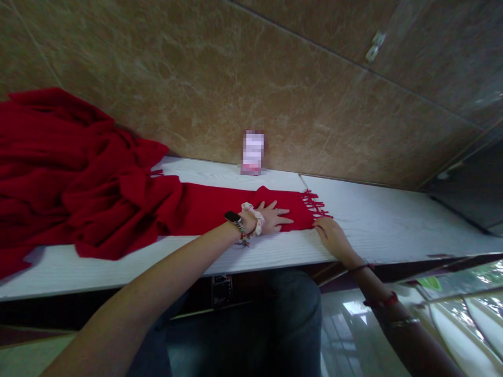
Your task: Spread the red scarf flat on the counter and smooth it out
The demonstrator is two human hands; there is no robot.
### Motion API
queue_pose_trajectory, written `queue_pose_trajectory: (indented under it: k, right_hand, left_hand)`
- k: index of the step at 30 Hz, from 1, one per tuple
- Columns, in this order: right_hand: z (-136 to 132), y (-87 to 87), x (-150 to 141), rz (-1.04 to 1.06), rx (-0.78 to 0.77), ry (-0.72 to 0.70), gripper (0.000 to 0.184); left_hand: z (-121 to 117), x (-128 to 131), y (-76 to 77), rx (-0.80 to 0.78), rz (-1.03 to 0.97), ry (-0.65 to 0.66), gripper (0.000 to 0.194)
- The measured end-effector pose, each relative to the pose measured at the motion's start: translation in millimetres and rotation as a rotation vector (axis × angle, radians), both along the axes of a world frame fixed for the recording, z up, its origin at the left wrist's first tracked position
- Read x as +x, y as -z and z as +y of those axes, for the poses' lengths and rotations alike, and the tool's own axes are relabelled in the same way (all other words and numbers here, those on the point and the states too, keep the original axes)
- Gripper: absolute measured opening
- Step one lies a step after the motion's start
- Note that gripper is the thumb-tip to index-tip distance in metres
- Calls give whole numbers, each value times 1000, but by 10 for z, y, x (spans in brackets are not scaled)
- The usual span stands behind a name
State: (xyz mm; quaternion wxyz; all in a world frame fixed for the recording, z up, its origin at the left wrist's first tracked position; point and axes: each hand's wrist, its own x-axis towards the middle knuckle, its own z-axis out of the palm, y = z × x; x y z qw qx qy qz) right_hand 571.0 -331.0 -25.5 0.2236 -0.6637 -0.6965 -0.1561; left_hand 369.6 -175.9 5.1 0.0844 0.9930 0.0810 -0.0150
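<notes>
A red fringed scarf [214, 207] lies along the white bench top, its right end flat and its left part heaped in loose folds. My left hand [272, 218] rests palm down on the flat part, fingers spread, with a scrunchie and a dark watch at the wrist. At the lower corner by the fringe [312, 203], the fingers of my right hand [332, 235] are pinched on the scarf's edge. Red cords and a bracelet circle the right wrist and forearm.
Behind the white wood-grain surface [377, 220] rises a brown marbled wall [188, 78]. A phone-like object [252, 152], blurred, leans against it. A small white fitting [375, 47] is on the wall. A dark panel [467, 183] stands at the right end. My legs are below the front edge.
</notes>
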Motion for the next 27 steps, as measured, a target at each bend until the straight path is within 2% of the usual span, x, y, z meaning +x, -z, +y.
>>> queue_pose_trajectory:
  k: [3,7,14,20,22,27]
  right_hand:
    - [0,-3,5,-1,0,-5,21]
    - [1,-12,0,-14,-15,10,22]
    - [11,-15,-4,-28,-37,20,22]
    - [1,12,31,-27,-48,35,22]
    - [-2,3,21,-32,-54,44,22]
    - [-7,-21,-23,-49,-42,41,23]
  left_hand:
    - [-110,228,-55,10,-89,174,41]
    - [-161,418,-97,20,-157,217,34]
    - [91,199,-113,55,-143,205,25]
    - [-215,331,-91,-31,-184,248,29]
    - [-253,344,-84,-37,-176,241,28]
    - [3,121,-105,-38,-134,183,29]
